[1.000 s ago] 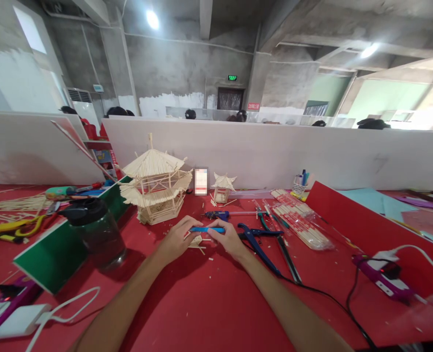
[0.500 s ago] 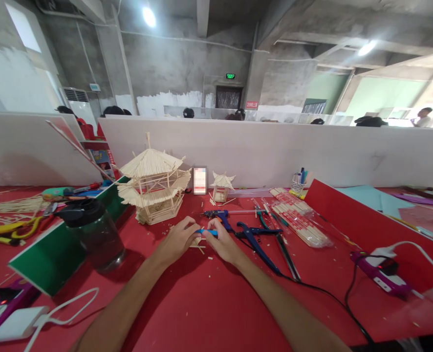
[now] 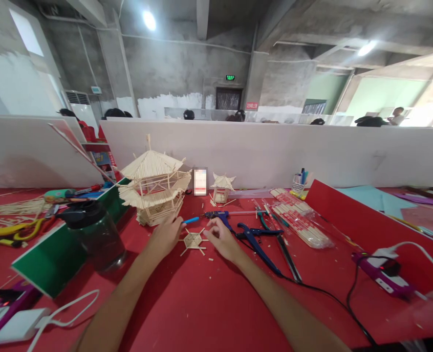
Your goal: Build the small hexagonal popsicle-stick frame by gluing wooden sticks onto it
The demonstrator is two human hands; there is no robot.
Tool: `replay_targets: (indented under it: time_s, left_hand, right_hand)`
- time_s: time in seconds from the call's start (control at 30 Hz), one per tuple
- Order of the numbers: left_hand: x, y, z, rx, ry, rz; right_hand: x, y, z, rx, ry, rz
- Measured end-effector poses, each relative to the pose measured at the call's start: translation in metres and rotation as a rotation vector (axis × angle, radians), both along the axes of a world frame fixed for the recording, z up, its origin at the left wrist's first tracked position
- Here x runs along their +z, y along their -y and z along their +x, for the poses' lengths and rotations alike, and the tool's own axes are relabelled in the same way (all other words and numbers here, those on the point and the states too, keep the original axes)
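Note:
My left hand [image 3: 168, 231] is closed on a slim blue pen [image 3: 191, 220], which points to the right above the red table. In front of the hands a small hexagonal frame of wooden sticks [image 3: 193, 240] lies flat, its stick ends reaching outward like spokes. At its right edge is my right hand [image 3: 219, 238], fingers loosely curled and apart, with nothing seen in it. A large two-tier stick pavilion [image 3: 154, 183] stands behind my left hand. Further back stands a small stick pavilion [image 3: 223, 188].
A dark water bottle [image 3: 94, 234] and a green board [image 3: 51, 261] are on the left. On the right lie a glue gun [image 3: 220, 214], a blue-handled cutter [image 3: 256, 247], bagged sticks [image 3: 300, 222] and a black cable. A phone-like screen [image 3: 201, 182] leans against the partition.
Both hands were together on the blue pen over the frame. They have parted: the left carries the pen leftward, the right has let go, and the hexagonal frame shows between them.

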State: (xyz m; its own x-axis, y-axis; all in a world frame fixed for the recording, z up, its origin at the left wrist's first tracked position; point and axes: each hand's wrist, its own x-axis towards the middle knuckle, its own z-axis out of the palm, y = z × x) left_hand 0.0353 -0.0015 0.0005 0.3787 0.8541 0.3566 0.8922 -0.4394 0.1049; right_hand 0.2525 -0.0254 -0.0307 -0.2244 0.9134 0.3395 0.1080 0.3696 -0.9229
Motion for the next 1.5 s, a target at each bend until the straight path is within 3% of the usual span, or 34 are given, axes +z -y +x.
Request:
replay_targets:
  time_s: [0.13,0.27,0.33,0.5,0.6,0.93,1.17,1.37,1.5]
  left_hand:
    - [0.002,-0.003,-0.019,0.217,-0.124,-0.117]
    - [0.002,-0.002,-0.022,0.267,-0.116,-0.094]
    - [0.001,-0.003,-0.018,0.174,-0.075,-0.068]
    - [-0.004,-0.002,-0.003,-0.289,0.051,-0.125]
    - [-0.008,0.001,0.004,-0.396,0.024,-0.198]
    - [-0.014,-0.001,0.005,-0.415,0.093,-0.223]
    - [-0.013,0.002,0.006,-0.418,0.095,-0.216]
    - [-0.005,0.009,0.010,-0.393,0.113,-0.167]
    - [0.001,0.014,0.015,-0.392,0.153,-0.245]
  right_hand:
    - [0.000,-0.001,0.003,-0.029,0.284,0.150]
    - [0.000,0.004,0.004,-0.004,0.476,0.220]
    - [-0.001,0.005,0.004,0.003,0.523,0.229]
    - [-0.002,0.004,0.005,0.011,0.569,0.265]
    - [-0.002,0.003,0.005,0.011,0.626,0.286]
    - [0.005,0.006,0.003,0.053,0.785,0.219]
    - [0.001,0.005,0.006,0.036,0.767,0.302]
    - [0.004,0.002,0.011,0.012,0.734,0.406]
    - [0.007,0.001,0.014,-0.010,0.716,0.463]
